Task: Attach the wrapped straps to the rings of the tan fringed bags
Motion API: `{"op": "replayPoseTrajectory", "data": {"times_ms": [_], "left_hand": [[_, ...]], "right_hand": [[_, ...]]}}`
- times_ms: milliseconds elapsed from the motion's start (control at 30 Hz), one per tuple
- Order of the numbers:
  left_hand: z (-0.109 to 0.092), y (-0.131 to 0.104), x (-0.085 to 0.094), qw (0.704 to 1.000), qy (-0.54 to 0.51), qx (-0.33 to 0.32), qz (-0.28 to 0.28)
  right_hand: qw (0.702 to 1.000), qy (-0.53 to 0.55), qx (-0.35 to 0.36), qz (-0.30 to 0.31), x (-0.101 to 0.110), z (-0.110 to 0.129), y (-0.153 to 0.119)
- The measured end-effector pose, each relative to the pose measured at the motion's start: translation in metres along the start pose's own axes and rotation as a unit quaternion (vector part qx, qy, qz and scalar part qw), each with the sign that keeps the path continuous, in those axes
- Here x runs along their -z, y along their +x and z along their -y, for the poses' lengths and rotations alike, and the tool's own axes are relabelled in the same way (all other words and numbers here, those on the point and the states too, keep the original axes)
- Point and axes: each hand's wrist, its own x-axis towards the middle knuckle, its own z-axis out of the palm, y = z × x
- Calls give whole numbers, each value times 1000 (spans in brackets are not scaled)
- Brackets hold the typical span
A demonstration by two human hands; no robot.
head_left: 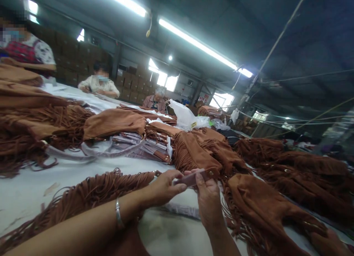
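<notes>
The left forearm [80, 224] stretches over the white worktop [27, 193] and a fringed brown bag [102, 191]. Above these, the left hand [162, 188] and right hand [208, 199] each have a pinching grip on a plastic-wrapped strap [191, 179], which spans between them, a small rivet [211, 173] showing near its right-hand end.

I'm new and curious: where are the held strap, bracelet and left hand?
Held strap [190, 179], head view: middle stretch.
Bracelet [118, 211], head view: band's outer face.
Left hand [162, 186], head view: its back.
</notes>
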Motion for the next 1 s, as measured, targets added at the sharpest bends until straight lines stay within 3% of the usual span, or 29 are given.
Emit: {"op": "replayPoseTrajectory", "data": {"times_ms": [67, 133, 233, 300, 367, 400, 533, 600, 700, 800, 900, 1000], "left_hand": [[-7, -1, 9, 994, 53, 12, -95], [-16, -5, 16, 985, 82, 19, -148], [-28, -9, 21, 987, 76, 16, -143], [-31, -9, 19, 990, 77, 12, -120], [-29, -7, 16, 994, 68, 15, -90], [-27, -6, 15, 995, 60, 18, -74], [-21, -5, 14, 999, 28, 24, -14], [-19, -8, 13, 1000, 13, 2, 24], [-18, -11, 7, 999, 10, -13, 27], [-15, -9, 0, 999, -32, 30, -2], [-14, -6, -5, 995, -69, 72, 8], [-23, -9, -11, 996, 23, 70, -45]], "right_hand": [[997, -56, 39, -23, -5, -6, 7], [973, -186, 131, -49, -6, -12, 11], [870, -402, 276, -67, -5, -19, 12], [809, -490, 319, -60, -5, -20, 10], [790, -518, 324, -45, -5, -17, 7], [804, -504, 314, -26, -5, -15, 6], [924, -305, 187, 137, 3, -2, -1], [952, -208, 108, 199, 9, 2, -2], [957, -126, 26, 261, 19, 4, 0], [960, -58, -12, 275, 27, -1, 3], [967, 13, -37, 252, 33, -9, 5], [976, 47, -50, 207, 35, -20, 9]]}}
